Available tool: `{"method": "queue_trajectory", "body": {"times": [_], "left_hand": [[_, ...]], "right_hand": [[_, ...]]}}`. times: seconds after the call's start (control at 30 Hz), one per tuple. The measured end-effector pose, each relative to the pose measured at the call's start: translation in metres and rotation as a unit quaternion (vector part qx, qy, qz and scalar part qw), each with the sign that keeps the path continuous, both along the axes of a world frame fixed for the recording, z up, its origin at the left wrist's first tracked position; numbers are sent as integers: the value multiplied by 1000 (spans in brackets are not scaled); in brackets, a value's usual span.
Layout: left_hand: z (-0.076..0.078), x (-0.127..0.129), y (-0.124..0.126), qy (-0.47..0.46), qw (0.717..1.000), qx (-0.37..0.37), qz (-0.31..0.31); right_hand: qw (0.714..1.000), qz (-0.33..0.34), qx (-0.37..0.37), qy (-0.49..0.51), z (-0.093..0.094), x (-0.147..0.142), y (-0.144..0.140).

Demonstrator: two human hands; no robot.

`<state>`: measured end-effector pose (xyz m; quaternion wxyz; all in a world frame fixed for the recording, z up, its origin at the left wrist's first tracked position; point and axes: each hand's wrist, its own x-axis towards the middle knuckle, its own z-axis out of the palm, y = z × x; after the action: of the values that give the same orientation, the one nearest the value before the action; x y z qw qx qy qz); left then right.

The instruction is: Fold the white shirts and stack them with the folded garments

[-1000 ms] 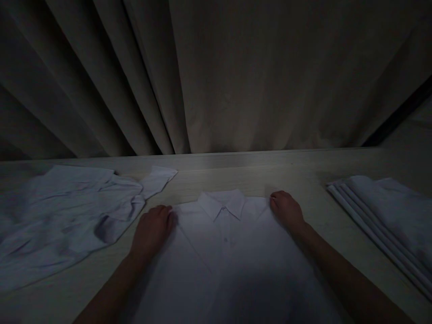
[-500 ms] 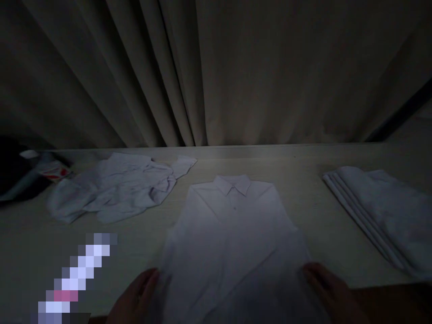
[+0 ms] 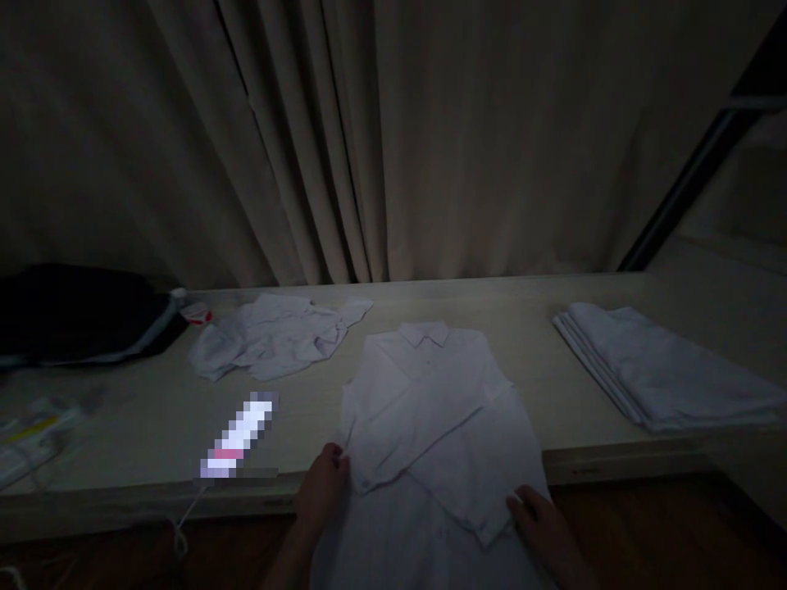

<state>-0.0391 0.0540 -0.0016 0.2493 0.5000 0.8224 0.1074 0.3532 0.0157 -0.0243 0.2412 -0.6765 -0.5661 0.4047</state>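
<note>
A white collared shirt (image 3: 430, 401) lies face up on the pale table (image 3: 553, 369), collar towards the curtain (image 3: 393, 139) at the back and its lower part hanging over the near edge of the table. Both sleeves are folded across the front of the shirt, their cuffs ending low on its right side.

The left hand (image 3: 323, 487) sits at the shirt's lower left edge, right where the table ends. Its fingers are curled and seem to pinch the cloth at that edge, though the light is so dim that I cannot be sure whether it grips or only presses. The right hand (image 3: 541, 520) lies at the shirt's lower right, just beside the folded cuff, fingers spread fairly flat on the hanging cloth and not closed around anything. The shirt thus lies between the two hands and stretches away from them towards the curtain.

To the left of the shirt, near the back of the table, a crumpled white garment (image 3: 276, 336) lies apart from it. Further left is a dark bundle (image 3: 79, 315) with a small white and red item (image 3: 193, 310) at its right end. On the right side of the table, well apart from the shirt, rests a stack of folded white cloths (image 3: 657, 369). Some packaged items (image 3: 30, 438) lie at the far left edge.
</note>
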Motion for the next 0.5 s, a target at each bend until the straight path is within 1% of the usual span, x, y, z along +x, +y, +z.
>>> {"method": "queue_trajectory", "body": {"times": [0.17, 0.27, 0.37, 0.5], "left_hand": [[0, 9, -4, 11, 1000, 2, -1], [0, 6, 1, 9, 1000, -6, -19], [6, -9, 16, 17, 999, 3, -31], [15, -33, 51, 51, 996, 61, -32]], "right_hand": [[993, -53, -19, 102, -5, 9, 16], [990, -47, -52, 121, -10, 13, 16], [989, -24, -88, 120, -19, 21, 15], [990, -19, -110, 87, -27, 30, 22]]}}
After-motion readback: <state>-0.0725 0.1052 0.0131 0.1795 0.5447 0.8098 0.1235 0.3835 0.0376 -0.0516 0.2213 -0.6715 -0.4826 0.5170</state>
